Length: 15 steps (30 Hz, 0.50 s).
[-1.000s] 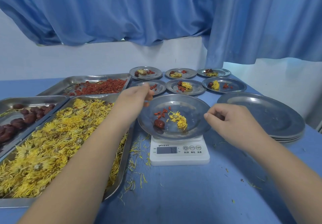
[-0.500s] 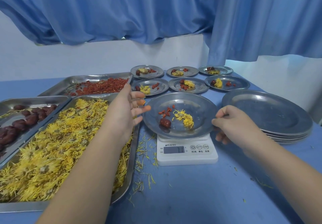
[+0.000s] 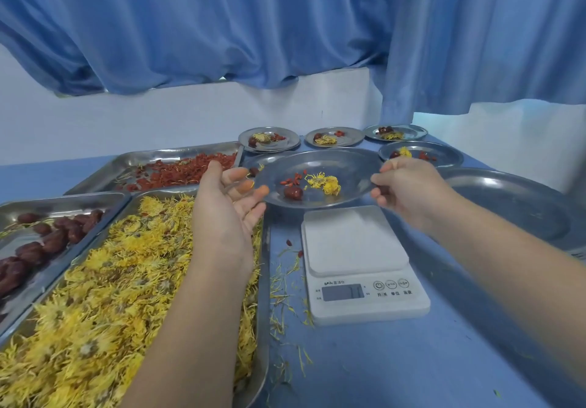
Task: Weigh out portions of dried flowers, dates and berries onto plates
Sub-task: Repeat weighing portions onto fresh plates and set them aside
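Four filled plates (image 3: 287, 146) sit in plain view at the back, and part of a fifth plate (image 3: 258, 160) shows behind the plate (image 3: 342, 163) I hold, so a good share looks done. My plate carries one date (image 3: 293, 192), a few berries (image 3: 290, 181) and a flower (image 3: 326, 184). It hangs in the air just beyond the scale (image 3: 355, 239), whose platform is bare, so I judge this portion weighed and bound for the back rows. A stack (image 3: 507, 201) of empty plates at my right says plenty is left.

My right hand (image 3: 409, 188) pinches the right rim, fingers curled round it. My left hand (image 3: 226, 207) lies palm up, fingers straight and spread, tips at the left rim; whether they bear weight I cannot tell.

The plate is round, so it has no long axis. It faces up, near level, and the line between my hands runs left to right.
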Each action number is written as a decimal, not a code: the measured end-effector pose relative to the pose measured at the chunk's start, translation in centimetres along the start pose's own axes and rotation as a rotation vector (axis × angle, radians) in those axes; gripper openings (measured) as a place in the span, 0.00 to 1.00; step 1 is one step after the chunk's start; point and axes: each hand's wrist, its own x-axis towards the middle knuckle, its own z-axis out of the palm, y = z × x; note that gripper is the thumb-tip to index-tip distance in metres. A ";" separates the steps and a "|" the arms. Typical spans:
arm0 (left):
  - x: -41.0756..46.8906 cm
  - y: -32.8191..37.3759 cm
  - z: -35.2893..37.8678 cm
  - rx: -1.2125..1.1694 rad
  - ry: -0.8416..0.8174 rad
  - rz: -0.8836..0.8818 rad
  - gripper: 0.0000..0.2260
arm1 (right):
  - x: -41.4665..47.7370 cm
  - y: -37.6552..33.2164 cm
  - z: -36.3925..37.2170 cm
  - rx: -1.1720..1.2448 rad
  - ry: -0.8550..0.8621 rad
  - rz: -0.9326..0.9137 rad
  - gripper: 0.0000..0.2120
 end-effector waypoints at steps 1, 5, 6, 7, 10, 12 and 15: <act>0.1 0.1 -0.1 -0.019 0.000 -0.014 0.17 | 0.9 -0.3 1.0 0.006 0.005 0.013 0.10; 0.4 0.2 -0.7 -0.126 -0.013 -0.103 0.17 | 4.5 -0.7 5.3 0.031 0.045 0.076 0.09; 0.5 0.2 -0.9 -0.155 -0.015 -0.125 0.17 | 5.3 -0.7 6.4 0.038 0.051 0.094 0.08; 0.7 0.2 -1.0 -0.185 -0.015 -0.143 0.17 | 6.2 -0.5 7.4 0.044 0.059 0.114 0.07; 0.9 0.1 -1.1 -0.258 -0.014 -0.178 0.17 | 8.6 0.3 10.1 0.081 0.106 0.190 0.13; 1.1 0.1 -1.2 -0.290 -0.010 -0.198 0.17 | 10.1 1.1 11.4 0.090 0.155 0.231 0.17; 1.4 0.1 -1.3 -0.317 0.001 -0.214 0.17 | 11.8 2.0 12.8 0.113 0.194 0.293 0.17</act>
